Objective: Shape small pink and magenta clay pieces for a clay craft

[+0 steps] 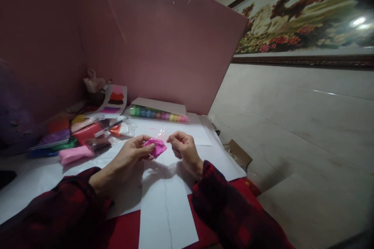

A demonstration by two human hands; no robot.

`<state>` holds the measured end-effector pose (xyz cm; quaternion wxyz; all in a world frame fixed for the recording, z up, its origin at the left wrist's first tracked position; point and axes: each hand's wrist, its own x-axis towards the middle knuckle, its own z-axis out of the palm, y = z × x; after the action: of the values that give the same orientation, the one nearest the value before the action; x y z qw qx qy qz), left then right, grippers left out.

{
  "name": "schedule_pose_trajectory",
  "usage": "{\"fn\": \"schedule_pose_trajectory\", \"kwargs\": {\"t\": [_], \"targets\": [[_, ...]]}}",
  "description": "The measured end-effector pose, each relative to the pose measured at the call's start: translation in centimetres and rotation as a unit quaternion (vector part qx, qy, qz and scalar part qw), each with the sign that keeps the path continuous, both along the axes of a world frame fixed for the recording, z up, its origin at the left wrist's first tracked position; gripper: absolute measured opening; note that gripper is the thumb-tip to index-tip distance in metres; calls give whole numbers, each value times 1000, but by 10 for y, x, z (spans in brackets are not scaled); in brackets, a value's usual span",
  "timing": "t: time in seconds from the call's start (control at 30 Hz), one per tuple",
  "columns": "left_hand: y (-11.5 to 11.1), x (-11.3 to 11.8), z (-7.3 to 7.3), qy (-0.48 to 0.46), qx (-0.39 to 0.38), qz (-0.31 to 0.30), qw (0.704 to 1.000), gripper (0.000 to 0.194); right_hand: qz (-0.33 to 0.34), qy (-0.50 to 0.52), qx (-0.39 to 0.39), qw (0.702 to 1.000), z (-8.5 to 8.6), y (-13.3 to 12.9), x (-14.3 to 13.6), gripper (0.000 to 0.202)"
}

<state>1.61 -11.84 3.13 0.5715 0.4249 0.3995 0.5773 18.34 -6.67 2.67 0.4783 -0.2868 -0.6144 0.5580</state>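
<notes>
The left hand (pixel 133 151) grasps a pink lump (pixel 158 148) above white paper (pixel 156 214); the right hand (pixel 186 151) curls nearby, whether around anything I can't tell.

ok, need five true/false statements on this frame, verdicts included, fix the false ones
1. The left hand holds a pink lump. True.
2. The other hand lies flat, fingers spread. False: the right hand has its fingers curled, close to the pink lump.
3. A wavy line runs along the white paper strip. True.
4. The red packet lies right of both hands. False: it lies left of them.
5. A framed picture is on the wall. True.
</notes>
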Motion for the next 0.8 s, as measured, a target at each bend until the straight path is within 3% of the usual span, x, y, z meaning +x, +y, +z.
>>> {"fn": "schedule_pose_trajectory", "kwargs": {"t": [0.17,0.3,0.4,0.8], "targets": [[-1,-3,2,29,6,-10,1000,29,12,-91,120,988,-1,-2,1,28],[-1,-3,3,18,29,43,998,26,-46,-105,105,988,-2,-4,-1,31],[-3,0,4,21,38,39,998,27,-69,-114,134,982,0,-6,-3,24],[-2,1,6,94,46,42,994,23,-60,-131,182,973,0,-9,-3,19]]}}
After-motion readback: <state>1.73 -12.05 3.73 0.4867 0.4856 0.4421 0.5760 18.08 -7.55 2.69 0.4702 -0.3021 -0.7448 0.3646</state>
